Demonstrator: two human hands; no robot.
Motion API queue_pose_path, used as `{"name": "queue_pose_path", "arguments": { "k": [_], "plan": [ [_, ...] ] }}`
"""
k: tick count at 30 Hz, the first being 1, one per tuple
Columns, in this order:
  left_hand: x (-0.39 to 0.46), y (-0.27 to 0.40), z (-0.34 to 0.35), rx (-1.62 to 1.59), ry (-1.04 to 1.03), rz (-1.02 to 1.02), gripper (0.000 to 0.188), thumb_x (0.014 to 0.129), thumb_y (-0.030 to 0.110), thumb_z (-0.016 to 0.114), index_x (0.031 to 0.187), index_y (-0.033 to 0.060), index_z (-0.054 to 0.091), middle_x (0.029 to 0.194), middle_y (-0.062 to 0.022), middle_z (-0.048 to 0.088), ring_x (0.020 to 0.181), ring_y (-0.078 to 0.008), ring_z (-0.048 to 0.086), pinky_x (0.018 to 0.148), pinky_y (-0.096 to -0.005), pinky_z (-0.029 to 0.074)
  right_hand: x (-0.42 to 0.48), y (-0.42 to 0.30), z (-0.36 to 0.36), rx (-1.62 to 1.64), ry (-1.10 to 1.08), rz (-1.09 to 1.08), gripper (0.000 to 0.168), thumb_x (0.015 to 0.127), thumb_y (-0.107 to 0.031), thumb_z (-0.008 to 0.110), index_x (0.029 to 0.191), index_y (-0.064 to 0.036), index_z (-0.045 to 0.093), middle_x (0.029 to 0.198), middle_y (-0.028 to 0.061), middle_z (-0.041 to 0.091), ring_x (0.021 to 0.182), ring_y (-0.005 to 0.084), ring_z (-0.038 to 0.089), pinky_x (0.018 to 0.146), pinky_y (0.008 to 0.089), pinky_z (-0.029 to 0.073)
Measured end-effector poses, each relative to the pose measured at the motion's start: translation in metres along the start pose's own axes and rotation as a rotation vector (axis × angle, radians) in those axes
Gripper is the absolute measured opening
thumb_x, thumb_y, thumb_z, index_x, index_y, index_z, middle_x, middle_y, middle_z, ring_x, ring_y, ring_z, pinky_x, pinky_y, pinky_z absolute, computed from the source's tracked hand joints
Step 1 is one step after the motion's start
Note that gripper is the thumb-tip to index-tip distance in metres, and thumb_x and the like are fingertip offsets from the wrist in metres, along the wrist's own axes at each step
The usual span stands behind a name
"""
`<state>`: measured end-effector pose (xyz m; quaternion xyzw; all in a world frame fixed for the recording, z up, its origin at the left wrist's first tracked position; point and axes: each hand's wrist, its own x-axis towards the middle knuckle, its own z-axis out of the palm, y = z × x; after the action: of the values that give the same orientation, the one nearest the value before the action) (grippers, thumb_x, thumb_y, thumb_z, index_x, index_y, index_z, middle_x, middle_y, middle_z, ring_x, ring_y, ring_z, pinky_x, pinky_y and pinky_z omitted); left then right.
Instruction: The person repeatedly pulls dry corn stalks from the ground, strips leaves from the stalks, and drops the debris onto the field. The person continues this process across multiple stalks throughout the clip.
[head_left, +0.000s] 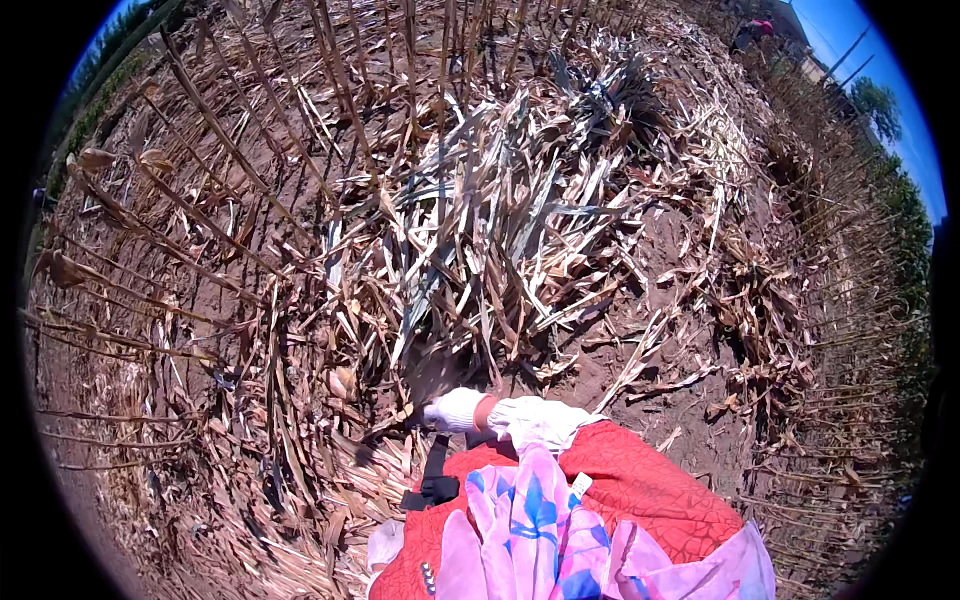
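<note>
My right hand (452, 410), in a white knit glove, reaches left across my front from a red quilted sleeve (645, 487) with a white inner cuff. Its fingers point down and away, and motion blur and shadow hide whatever is in them. A dry stalk end (394, 425) lies close by the fingertips; whether they touch it is unclear. Just beyond the hand spreads a large heap of dry corn stalks and leaves (495, 240). At the lower left, a pale glove (385, 543), apparently my left hand, shows partly past the red jacket. Its fingers are hidden.
Tall dry stalks (225, 142) fan out on the left, some with husks. A second leaf pile (622, 94) lies farther off. Brown soil (667, 247) and a row of dry plants (847, 262) are to the right. A distant person (756, 31) is at upper right.
</note>
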<state>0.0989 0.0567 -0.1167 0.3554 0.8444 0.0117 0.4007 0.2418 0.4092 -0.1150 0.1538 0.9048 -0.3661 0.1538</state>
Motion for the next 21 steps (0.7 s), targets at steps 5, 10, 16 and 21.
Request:
{"name": "queue_pose_path", "arguments": {
  "k": [5, 10, 16, 21],
  "plan": [
    [-0.017, -0.003, 0.032, -0.093, 0.027, 0.039, 0.041, 0.085, 0.041, 0.044, 0.088, 0.0059, 0.065, 0.09, -0.0223, 0.063, 0.087, -0.0407, 0.06, 0.073, -0.0488, 0.046, -0.022, 0.009, -0.001, -0.124, -0.163, 0.041, 0.033, 0.085, -0.03, 0.052, 0.111, -0.01, 0.057, 0.094, 0.0185, 0.063, 0.082, 0.0371, 0.062, 0.071, 0.0441, 0.05],
    [-0.045, 0.031, 0.05, -0.202, 0.159, 0.036, 0.032, 0.087, 0.035, 0.044, 0.091, 0.0076, 0.06, 0.09, -0.0162, 0.063, 0.084, -0.0376, 0.06, 0.072, -0.0467, 0.047, -0.036, 0.011, 0.029, -0.118, -0.452, -0.02, 0.032, 0.084, -0.037, 0.054, 0.107, -0.016, 0.057, 0.101, 0.0174, 0.062, 0.088, 0.0363, 0.061, 0.075, 0.0437, 0.049],
    [-0.053, 0.034, 0.104, -0.65, 0.266, -0.3, 0.04, 0.086, 0.037, 0.052, 0.113, 0.0083, 0.057, 0.109, -0.0155, 0.061, 0.101, -0.0344, 0.058, 0.085, -0.0421, 0.045, -0.033, 0.008, 0.044, -0.009, -0.648, 0.024, 0.038, 0.081, -0.035, 0.059, 0.113, -0.014, 0.056, 0.098, 0.0211, 0.063, 0.092, 0.0406, 0.06, 0.077, 0.0434, 0.048],
    [-0.064, 0.025, 0.118, -0.895, 0.278, -0.442, 0.041, 0.085, 0.034, 0.055, 0.117, 0.0072, 0.054, 0.109, -0.0176, 0.06, 0.101, -0.0353, 0.058, 0.084, -0.0414, 0.045, -0.035, 0.016, 0.074, 0.21, -0.817, 0.034, 0.031, 0.083, -0.034, 0.059, 0.102, -0.009, 0.06, 0.09, 0.0202, 0.064, 0.089, 0.0386, 0.06, 0.075, 0.0397, 0.047]
  ]
}}
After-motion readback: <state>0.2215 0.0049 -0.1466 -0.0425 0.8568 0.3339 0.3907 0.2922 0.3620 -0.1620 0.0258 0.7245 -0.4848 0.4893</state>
